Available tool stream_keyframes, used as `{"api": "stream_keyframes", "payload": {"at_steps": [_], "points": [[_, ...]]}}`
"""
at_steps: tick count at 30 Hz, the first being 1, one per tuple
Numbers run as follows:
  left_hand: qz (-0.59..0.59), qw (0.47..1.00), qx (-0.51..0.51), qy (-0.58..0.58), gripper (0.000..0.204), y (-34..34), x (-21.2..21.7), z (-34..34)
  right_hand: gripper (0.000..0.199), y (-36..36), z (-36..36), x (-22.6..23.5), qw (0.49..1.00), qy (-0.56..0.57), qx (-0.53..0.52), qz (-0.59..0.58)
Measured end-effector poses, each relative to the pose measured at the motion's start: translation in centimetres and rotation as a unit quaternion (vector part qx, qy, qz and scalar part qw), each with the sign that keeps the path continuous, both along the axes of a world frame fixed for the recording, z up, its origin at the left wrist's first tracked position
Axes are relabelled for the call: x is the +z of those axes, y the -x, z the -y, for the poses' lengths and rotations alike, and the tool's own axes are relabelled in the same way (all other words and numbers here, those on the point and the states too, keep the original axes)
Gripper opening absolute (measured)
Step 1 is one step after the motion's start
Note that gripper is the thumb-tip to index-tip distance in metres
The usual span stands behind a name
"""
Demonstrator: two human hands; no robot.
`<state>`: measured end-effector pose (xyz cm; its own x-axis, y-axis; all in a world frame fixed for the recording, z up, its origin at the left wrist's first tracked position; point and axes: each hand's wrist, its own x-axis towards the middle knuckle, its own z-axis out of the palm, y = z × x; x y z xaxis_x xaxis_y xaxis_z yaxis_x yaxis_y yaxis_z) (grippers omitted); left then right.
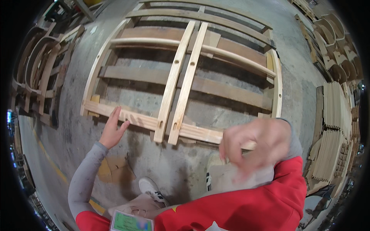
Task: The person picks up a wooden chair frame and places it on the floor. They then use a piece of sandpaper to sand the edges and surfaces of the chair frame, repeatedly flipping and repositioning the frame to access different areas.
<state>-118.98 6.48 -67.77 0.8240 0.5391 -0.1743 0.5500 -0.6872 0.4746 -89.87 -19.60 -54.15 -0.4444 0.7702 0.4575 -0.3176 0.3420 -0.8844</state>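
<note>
Two pale wooden frames lie side by side on a pallet in front of me. The left frame's flat rail (pixel 140 118) is beside my left hand (pixel 113 129), whose fingers are spread and stretched toward it; whether they touch it I cannot tell. My right hand (pixel 257 144) is raised near the right frame's rail (pixel 200 133), smeared by motion, so its fingers and anything in them are unclear. Slotted posts, one on the left frame (pixel 174 79) and one on the right frame (pixel 188 82), run nearly parallel with a narrow gap. Round rods (pixel 148 41) span the frames' far part.
Underneath is a worn wooden pallet (pixel 135 75) on the concrete floor (pixel 73 142). Stacked curved wooden parts (pixel 38 65) stand at the left. More curved pieces (pixel 331 30) and piled slats (pixel 331 107) line the right. Flattened cardboard (pixel 115 169) lies near my feet.
</note>
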Motion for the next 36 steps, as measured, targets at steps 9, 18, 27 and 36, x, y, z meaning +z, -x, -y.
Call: {"api": "stream_keyframes", "payload": {"at_steps": [9,18,27,36], "points": [[0.047,0.997,0.032,0.046,0.057,5.4,-0.8,0.4,0.026,10.9,-1.4,3.5,0.99,-0.118,0.007,-0.083],[0.191,0.975,-0.012,0.11,0.055,1.3,-2.4,-2.9,0.03,6.5,-10.8,7.5,0.916,0.175,-0.272,0.239],[0.284,0.931,-0.048,0.225,0.053,-1.5,0.7,-0.4,0.024,-11.9,-17.6,0.1,0.735,0.378,-0.513,0.233],[0.238,0.964,-0.091,0.079,0.053,-14.6,-0.6,2.2,0.026,-26.3,-16.0,-17.8,0.576,0.467,-0.646,0.18]]}}
